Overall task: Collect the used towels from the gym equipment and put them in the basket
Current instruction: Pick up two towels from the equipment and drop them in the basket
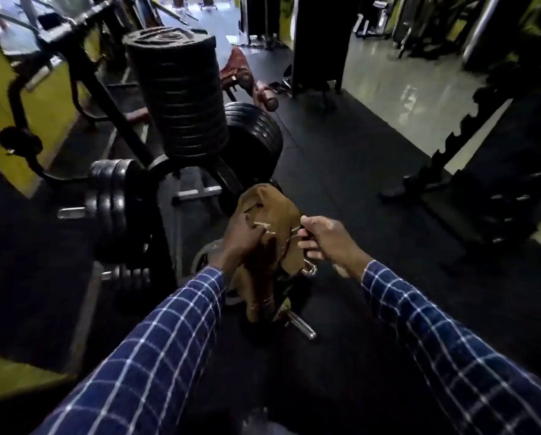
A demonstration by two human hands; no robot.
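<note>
Head view: I look down past my two checked sleeves at a dark gym floor (341,158), with stacked weight plates (181,98) on a rack to my left.
Towel: a brown towel (270,211) hangs in front of me, bunched, draped over some metal gear whose shape I cannot make out.
Left hand (241,238): my grip is closed on the towel's left fold, fingers pressed into the cloth.
Right hand (321,237): my grip is pinching the towel's right edge between thumb and fingers.
Handling: soft, light and limp, I judge; it will sag and trail, and could snag on the metal below.
Where to hold: gather it near the bunched middle, not by one corner.
Basket: not in sight.
</note>
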